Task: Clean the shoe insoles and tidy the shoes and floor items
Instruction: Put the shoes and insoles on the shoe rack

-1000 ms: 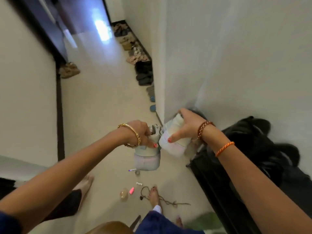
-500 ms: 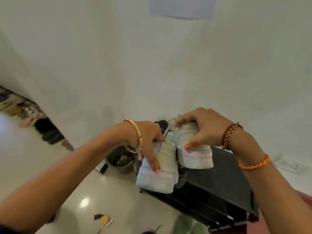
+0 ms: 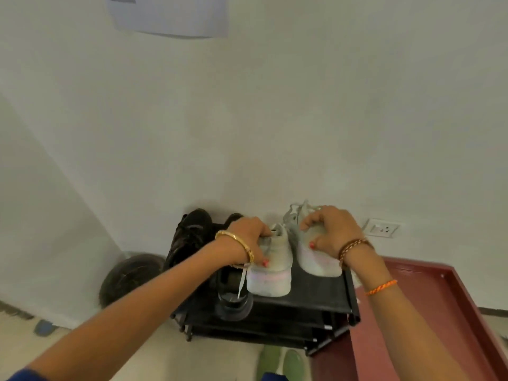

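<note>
Two pale white sneakers stand on the top shelf of a black shoe rack against the wall. My left hand grips the collar of the left sneaker, thumb on its heel side. My right hand grips the opening of the right sneaker, fingers curled inside the collar. A white lace hangs down from the left sneaker over the rack's edge. Left of them on the same shelf sit black shoes and another black shoe at the front.
A dark round bin stands on the floor left of the rack. A maroon door or panel rises on the right, and a wall socket sits behind my right wrist. Green slippers lie below the rack.
Both hands carried the sneakers from the hallway floor side over to the rack and lowered them onto the top shelf. The view swung from the corridor toward the wall.
</note>
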